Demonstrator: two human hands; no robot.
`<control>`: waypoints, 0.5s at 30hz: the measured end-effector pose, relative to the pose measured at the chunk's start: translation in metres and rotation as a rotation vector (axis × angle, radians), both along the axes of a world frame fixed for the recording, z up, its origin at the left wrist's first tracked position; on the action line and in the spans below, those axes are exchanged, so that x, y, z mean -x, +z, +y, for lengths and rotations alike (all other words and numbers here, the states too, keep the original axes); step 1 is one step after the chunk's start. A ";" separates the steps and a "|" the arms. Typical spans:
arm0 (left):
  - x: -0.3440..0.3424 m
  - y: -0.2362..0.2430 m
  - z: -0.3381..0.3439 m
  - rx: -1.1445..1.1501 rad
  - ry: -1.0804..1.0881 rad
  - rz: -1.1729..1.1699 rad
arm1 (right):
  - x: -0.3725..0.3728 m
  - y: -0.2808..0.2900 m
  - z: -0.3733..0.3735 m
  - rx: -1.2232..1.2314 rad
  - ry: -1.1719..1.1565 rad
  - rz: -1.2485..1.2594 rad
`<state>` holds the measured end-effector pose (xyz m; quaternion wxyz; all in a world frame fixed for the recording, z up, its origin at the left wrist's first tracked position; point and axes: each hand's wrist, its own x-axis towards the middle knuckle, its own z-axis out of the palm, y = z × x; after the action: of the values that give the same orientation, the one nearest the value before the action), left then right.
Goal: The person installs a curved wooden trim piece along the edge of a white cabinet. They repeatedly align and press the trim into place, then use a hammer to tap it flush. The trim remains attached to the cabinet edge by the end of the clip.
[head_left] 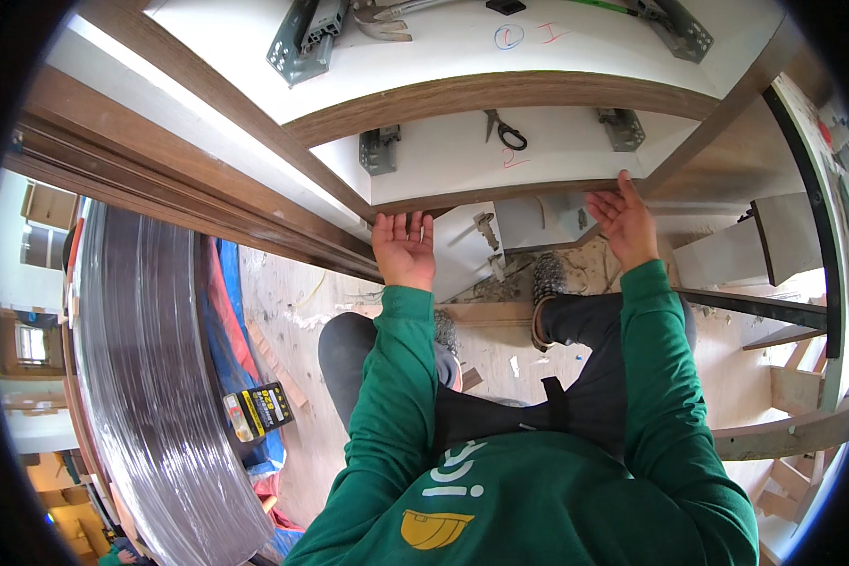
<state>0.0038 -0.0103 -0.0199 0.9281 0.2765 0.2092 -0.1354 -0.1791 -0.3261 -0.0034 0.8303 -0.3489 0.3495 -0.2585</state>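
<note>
Both hands are raised, palms up, at the wood-edged front of the lower white shelf (443, 156) in a cabinet. My left hand (406, 247) is near its left end, fingers stretched out side by side, tips at the underside of the brown edge strip (500, 193). At the strip's right end is my right hand (623, 224), fingers extended and the forefinger pointing up past it. Neither hand visibly grips anything. Black-handled scissors (510, 137) lie on this shelf between two metal drawer-slide brackets (379, 151). Above, a claw hammer (383, 24) rests on the upper shelf (462, 71).
Plastic-wrapped dark panels (151, 377) stand at left, with a black-and-yellow box (259, 412) beside them. Below the shelf hangs or leans a white panel (462, 250) with a metal hinge. Scraps and dust litter the floor (292, 283). At right is wooden framing (792, 387).
</note>
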 end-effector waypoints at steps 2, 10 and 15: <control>0.000 -0.001 0.000 0.016 -0.014 -0.008 | 0.000 0.000 0.000 0.037 0.003 -0.007; -0.001 -0.007 0.002 0.004 -0.014 -0.040 | -0.001 0.005 0.003 0.018 -0.004 0.026; 0.001 -0.007 0.000 0.029 0.002 -0.029 | 0.001 0.005 0.003 0.027 0.013 -0.006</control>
<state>0.0033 -0.0103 -0.0271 0.9351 0.2649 0.1940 -0.1335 -0.1799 -0.3234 0.0015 0.8284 -0.3613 0.3410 -0.2586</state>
